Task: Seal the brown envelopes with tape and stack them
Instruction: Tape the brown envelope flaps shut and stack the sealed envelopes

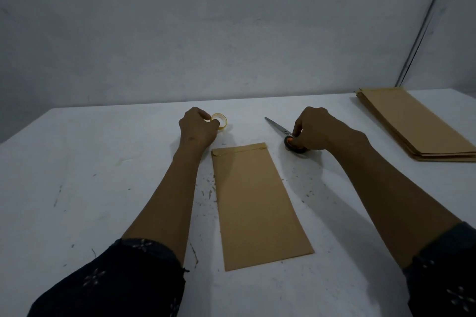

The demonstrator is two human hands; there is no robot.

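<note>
Two hands are out at the far end of the table (103, 162), one on each tool. The left hand (197, 127) curls its fingers around the tape (220, 120), which sits just beyond the top left corner of the envelope (257, 203). The right hand (318, 131) grips the handles of the scissors (280, 129), whose blades lie on the table pointing away to the left. The envelope lies flat between the forearms, flap end farthest from the person, the flap folded down; whether any tape is on it yet I cannot tell. A stack (412, 123) of further envelopes rests well apart at the far right.

The step looks like fetching tape and scissors for sealing. To do it well, pull a strip long enough to span the flap edge, keep it taut so it does not curl onto itself, cut cleanly, then lay it half on the flap, half on the body and press it flat.
</note>
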